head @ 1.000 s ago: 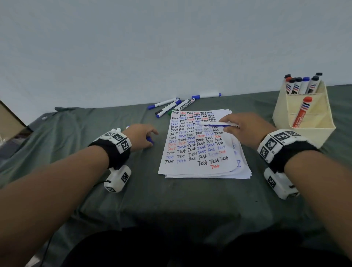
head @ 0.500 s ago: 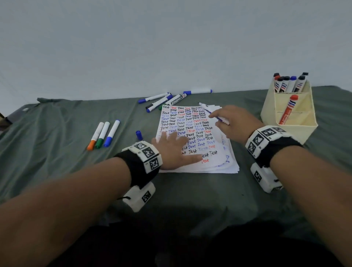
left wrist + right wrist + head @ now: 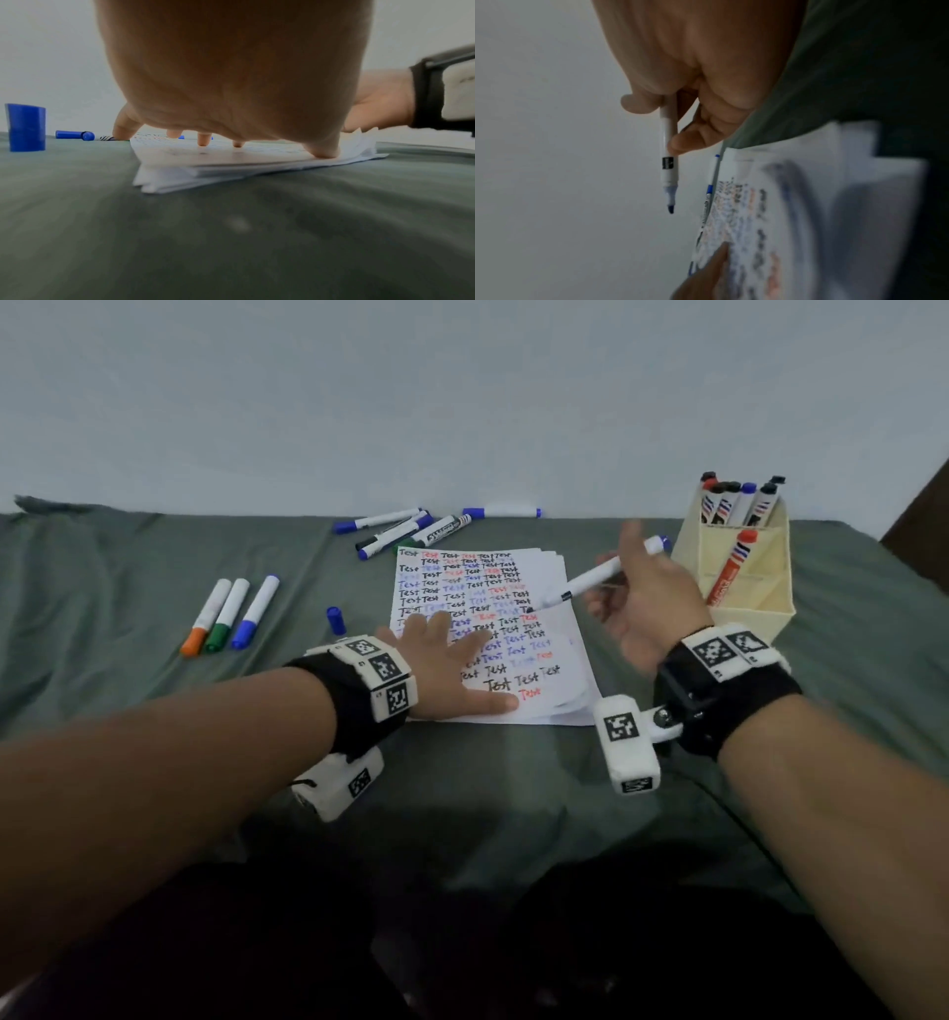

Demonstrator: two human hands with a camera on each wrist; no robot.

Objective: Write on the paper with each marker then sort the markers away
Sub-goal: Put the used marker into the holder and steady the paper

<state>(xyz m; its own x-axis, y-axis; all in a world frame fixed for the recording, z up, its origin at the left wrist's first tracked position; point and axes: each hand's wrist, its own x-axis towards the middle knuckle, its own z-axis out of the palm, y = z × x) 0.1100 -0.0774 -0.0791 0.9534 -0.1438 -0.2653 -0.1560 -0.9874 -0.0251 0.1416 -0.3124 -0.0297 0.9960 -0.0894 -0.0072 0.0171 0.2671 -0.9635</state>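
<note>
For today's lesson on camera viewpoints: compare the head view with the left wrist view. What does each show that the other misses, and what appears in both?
Only the head view shows the cream organiser holding markers, the three capped markers on the cloth, and the uncapped marker gripped in the right hand. Only the left wrist view shows the paper as a stack of loose sheets seen edge-on, with the left fingertips pressing down. Both show the left hand on the paper and the loose blue cap.
</note>
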